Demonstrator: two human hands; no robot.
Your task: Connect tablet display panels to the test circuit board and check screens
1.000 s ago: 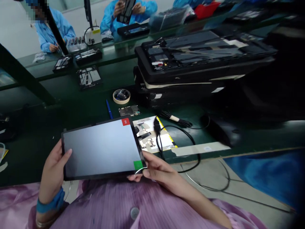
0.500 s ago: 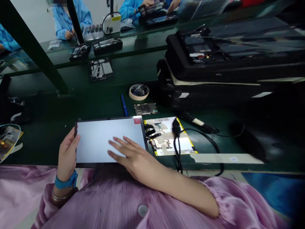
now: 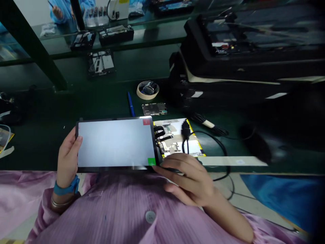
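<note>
My left hand (image 3: 68,154) grips the left edge of a lit tablet screen (image 3: 114,144), thumb on the front. The display is white, with a red square at its upper right and a green square at its lower right. My right hand (image 3: 190,178) is at the lower right corner, its fingers extended and the index fingertip at the frame beside the green square. Black flex cables (image 3: 159,133) join the screen's right side to a bright board with yellow edges (image 3: 177,139) lying flat. A black cable plug (image 3: 186,128) rests over that board.
Behind the screen lie a blue pen (image 3: 131,104), a tape roll (image 3: 147,90) with something inside, and a circuit board (image 3: 154,108). Black trays (image 3: 228,69) are stacked at right. A coiled cable (image 3: 210,125) lies before them. A green post (image 3: 38,51) rises at left.
My right hand has moved right and down, from over the display to its lower right corner. A green square now shows there. My left hand keeps its hold; the view has shifted slightly.
</note>
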